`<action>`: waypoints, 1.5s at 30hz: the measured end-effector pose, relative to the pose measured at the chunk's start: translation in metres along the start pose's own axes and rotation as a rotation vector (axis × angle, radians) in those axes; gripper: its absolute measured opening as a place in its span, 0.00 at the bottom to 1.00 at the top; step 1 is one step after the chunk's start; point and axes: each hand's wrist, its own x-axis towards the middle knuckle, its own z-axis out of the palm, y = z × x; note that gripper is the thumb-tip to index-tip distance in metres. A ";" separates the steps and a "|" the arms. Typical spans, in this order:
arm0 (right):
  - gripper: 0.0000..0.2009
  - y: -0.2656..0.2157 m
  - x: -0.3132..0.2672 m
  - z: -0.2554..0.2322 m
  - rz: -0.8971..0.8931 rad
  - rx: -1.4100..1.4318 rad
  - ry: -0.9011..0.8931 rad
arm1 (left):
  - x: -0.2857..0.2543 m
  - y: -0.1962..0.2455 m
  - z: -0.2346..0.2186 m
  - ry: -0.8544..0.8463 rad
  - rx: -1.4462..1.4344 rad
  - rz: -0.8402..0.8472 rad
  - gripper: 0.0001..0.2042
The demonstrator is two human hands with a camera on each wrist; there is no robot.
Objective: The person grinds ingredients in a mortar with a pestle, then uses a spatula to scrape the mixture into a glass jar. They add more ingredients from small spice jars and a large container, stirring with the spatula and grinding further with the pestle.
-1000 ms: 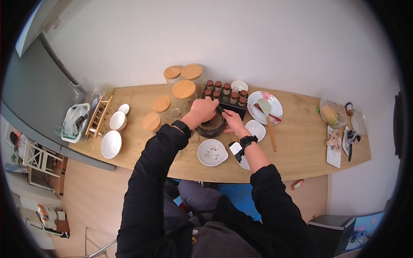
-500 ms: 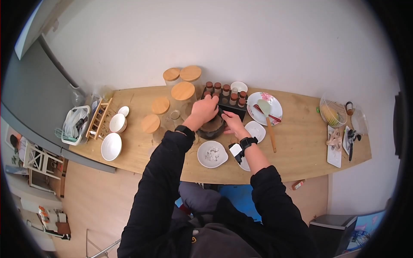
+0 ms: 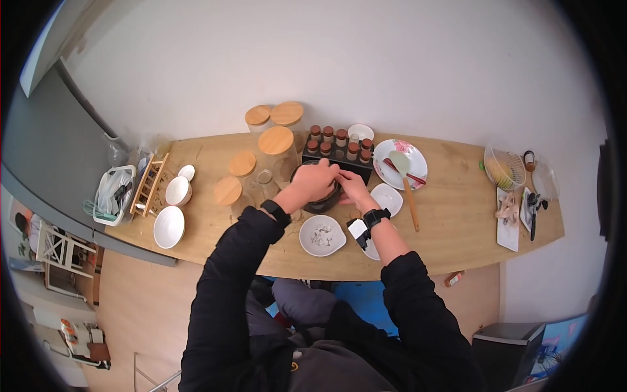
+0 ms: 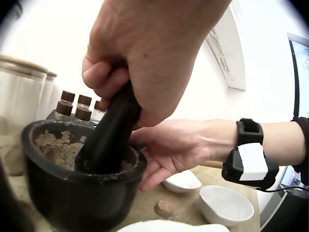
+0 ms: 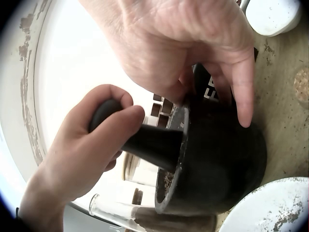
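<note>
My left hand point(image 3: 315, 181) grips the upper end of a black pestle point(image 4: 116, 124), its fingers wrapped round it in both wrist views. The pestle leans, with its lower end inside a dark stone mortar point(image 4: 82, 198). Crumbly brown powder point(image 4: 59, 146) lines the mortar's inside, and the pestle's tip hides part of it. On the mortar's far side from the left hand, my right hand point(image 3: 354, 188) holds the rim and wall, fingers reaching down the outside. A white bowl point(image 3: 322, 236) with bits of residue stands just in front of the mortar.
Behind the mortar stands a black rack point(image 3: 339, 160) of brown-capped spice jars. Wooden-lidded glass jars point(image 3: 275, 141) crowd the left. To the right are a small white dish point(image 3: 386, 199) and a floral plate point(image 3: 418, 153) with a spatula point(image 3: 410, 196) across it.
My left hand has shifted slightly toward me and lower over the mortar, still on the pestle. The right hand stays at the mortar's side.
</note>
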 end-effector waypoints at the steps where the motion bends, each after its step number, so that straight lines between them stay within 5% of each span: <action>1: 0.20 0.002 0.001 0.000 -0.006 0.007 -0.001 | -0.001 -0.008 0.001 -0.002 0.026 -0.038 0.10; 6: 0.20 0.002 -0.001 0.003 -0.004 -0.017 0.034 | 0.018 -0.014 0.017 0.141 0.035 -0.114 0.11; 10: 0.20 0.005 0.002 0.003 -0.008 0.005 0.011 | -0.009 0.007 0.006 0.083 -0.029 -0.014 0.10; 18: 0.20 0.001 0.001 0.004 0.004 -0.005 0.028 | 0.007 -0.012 0.010 0.115 -0.093 -0.188 0.10; 25: 0.20 0.003 0.002 0.003 0.014 0.023 0.007 | -0.009 -0.029 -0.001 -0.057 -0.121 -0.151 0.11; 32: 0.22 0.004 0.004 0.002 0.025 -0.039 0.004 | 0.016 -0.016 0.014 0.081 -0.045 -0.174 0.11; 41: 0.21 0.003 0.001 0.004 -0.001 -0.006 0.034 | 0.001 -0.026 0.000 -0.082 -0.115 -0.120 0.11; 45: 0.21 -0.002 -0.005 0.005 0.005 -0.020 0.043 | 0.014 -0.022 0.008 0.012 -0.032 -0.150 0.11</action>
